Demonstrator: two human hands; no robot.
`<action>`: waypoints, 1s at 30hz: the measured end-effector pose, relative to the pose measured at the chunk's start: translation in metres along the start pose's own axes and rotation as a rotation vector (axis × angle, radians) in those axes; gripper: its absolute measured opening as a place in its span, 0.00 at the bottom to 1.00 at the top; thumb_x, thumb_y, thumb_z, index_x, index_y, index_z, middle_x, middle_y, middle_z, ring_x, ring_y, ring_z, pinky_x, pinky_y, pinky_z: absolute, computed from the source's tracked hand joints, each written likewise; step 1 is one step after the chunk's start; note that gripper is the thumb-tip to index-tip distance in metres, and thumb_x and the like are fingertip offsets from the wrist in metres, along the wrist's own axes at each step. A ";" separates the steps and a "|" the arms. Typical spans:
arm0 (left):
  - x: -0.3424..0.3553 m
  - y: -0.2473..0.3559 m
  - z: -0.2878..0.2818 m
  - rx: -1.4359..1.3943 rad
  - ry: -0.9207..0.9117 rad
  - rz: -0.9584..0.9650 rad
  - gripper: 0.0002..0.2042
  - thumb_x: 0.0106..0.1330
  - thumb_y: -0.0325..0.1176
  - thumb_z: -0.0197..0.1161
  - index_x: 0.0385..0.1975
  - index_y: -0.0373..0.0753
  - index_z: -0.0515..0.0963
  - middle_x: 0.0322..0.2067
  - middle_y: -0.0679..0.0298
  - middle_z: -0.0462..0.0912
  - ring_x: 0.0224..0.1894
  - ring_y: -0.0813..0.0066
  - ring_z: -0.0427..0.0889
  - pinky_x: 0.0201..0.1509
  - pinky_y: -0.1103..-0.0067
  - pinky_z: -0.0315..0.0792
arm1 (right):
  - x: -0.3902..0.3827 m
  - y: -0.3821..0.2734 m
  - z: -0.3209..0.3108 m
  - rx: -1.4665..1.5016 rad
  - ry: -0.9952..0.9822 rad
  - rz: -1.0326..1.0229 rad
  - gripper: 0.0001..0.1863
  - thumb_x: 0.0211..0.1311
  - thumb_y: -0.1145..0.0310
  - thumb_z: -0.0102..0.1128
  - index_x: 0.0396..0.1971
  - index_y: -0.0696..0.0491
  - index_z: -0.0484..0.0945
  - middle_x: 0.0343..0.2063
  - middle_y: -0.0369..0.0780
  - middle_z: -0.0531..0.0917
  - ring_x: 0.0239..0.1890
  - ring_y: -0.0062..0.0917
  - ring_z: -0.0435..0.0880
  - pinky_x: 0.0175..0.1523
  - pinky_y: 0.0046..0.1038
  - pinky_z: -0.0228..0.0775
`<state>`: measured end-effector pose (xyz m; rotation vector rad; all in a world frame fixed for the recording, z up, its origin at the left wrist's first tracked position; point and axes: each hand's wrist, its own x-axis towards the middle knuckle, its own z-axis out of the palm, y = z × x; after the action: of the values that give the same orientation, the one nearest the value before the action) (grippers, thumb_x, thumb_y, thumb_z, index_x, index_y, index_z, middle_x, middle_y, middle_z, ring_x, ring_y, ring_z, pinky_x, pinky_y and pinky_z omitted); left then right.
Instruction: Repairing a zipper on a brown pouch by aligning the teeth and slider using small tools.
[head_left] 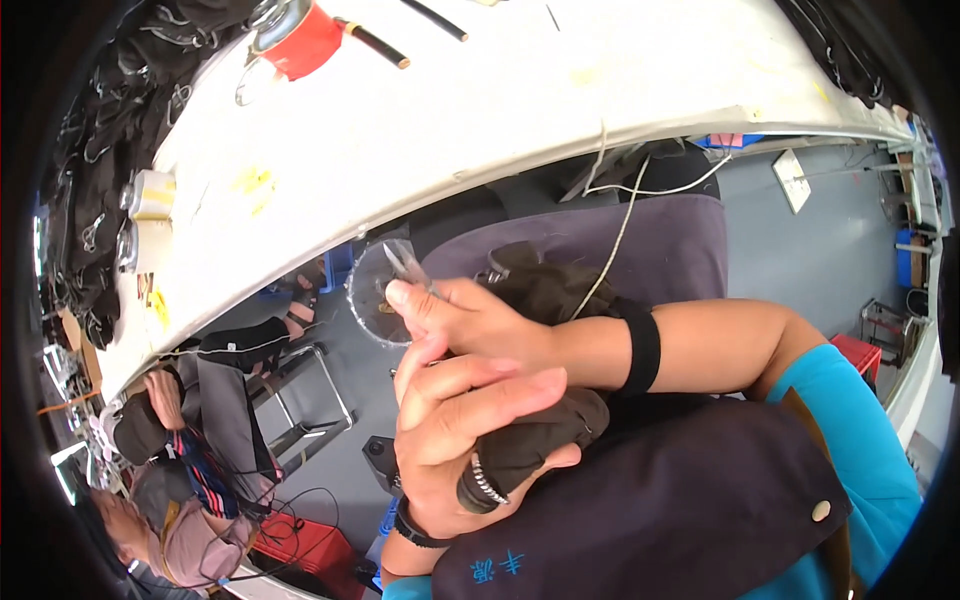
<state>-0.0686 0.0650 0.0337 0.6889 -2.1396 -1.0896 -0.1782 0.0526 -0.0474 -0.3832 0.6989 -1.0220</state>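
Dark zippered cloth [540, 432]'s bunched in the left hand [440, 430], lapward of the desk [400, 130]'s near edge, long axis slanting up-right. Right hand [470, 322]'s between cloth and edge, pinching some pointy tool [408, 264] aimed deskward.

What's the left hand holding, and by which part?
The left hand holds dark cloth by a bunched part, between thumb and fingers, near a silvery toothed strip.
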 end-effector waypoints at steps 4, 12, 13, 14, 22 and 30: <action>0.007 -0.020 0.015 -0.366 -0.115 -0.197 0.23 0.46 0.36 0.78 0.40 0.30 0.79 0.39 0.56 0.82 0.43 0.66 0.80 0.49 0.74 0.71 | -0.005 0.087 -0.036 -0.138 -0.022 -0.469 0.19 0.68 0.48 0.52 0.29 0.49 0.73 0.26 0.32 0.75 0.30 0.16 0.74 0.38 0.22 0.68; -0.012 -0.019 0.009 -0.636 -0.043 -0.646 0.21 0.48 0.39 0.78 0.32 0.28 0.80 0.32 0.60 0.83 0.35 0.77 0.80 0.42 0.82 0.72 | -0.015 0.021 -0.031 -0.017 0.192 -0.048 0.21 0.74 0.52 0.40 0.31 0.54 0.73 0.26 0.36 0.77 0.28 0.21 0.74 0.37 0.24 0.70; -0.015 -0.022 0.009 -0.651 -0.033 -0.689 0.21 0.48 0.40 0.78 0.31 0.28 0.79 0.32 0.60 0.83 0.35 0.77 0.80 0.42 0.82 0.72 | -0.019 0.005 -0.032 -0.109 0.197 -0.190 0.20 0.74 0.53 0.41 0.30 0.54 0.71 0.22 0.33 0.73 0.25 0.17 0.70 0.33 0.21 0.67; -0.017 -0.026 0.007 -0.667 -0.024 -0.732 0.21 0.48 0.41 0.78 0.31 0.28 0.79 0.33 0.60 0.82 0.35 0.77 0.79 0.42 0.82 0.72 | -0.031 -0.015 -0.035 -0.145 0.187 -0.214 0.17 0.75 0.57 0.38 0.33 0.53 0.70 0.24 0.35 0.72 0.26 0.17 0.69 0.32 0.21 0.65; -0.024 -0.038 0.006 -0.753 0.003 -0.671 0.10 0.52 0.24 0.72 0.33 0.28 0.81 0.38 0.58 0.83 0.38 0.74 0.82 0.43 0.81 0.75 | -0.100 -0.173 -0.114 -1.597 0.952 -0.615 0.21 0.69 0.53 0.48 0.45 0.58 0.68 0.24 0.46 0.77 0.28 0.38 0.78 0.37 0.34 0.69; -0.019 -0.035 0.008 -0.708 0.032 -0.693 0.10 0.52 0.23 0.72 0.33 0.28 0.81 0.38 0.59 0.83 0.38 0.75 0.82 0.44 0.81 0.75 | -0.064 -0.201 -0.125 -2.550 1.085 -1.008 0.14 0.65 0.65 0.53 0.47 0.56 0.75 0.30 0.41 0.79 0.33 0.27 0.76 0.41 0.26 0.67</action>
<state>-0.0563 0.0640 -0.0051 1.0921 -1.3190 -2.0262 -0.4149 0.0146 0.0036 -2.6544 2.7894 -0.4244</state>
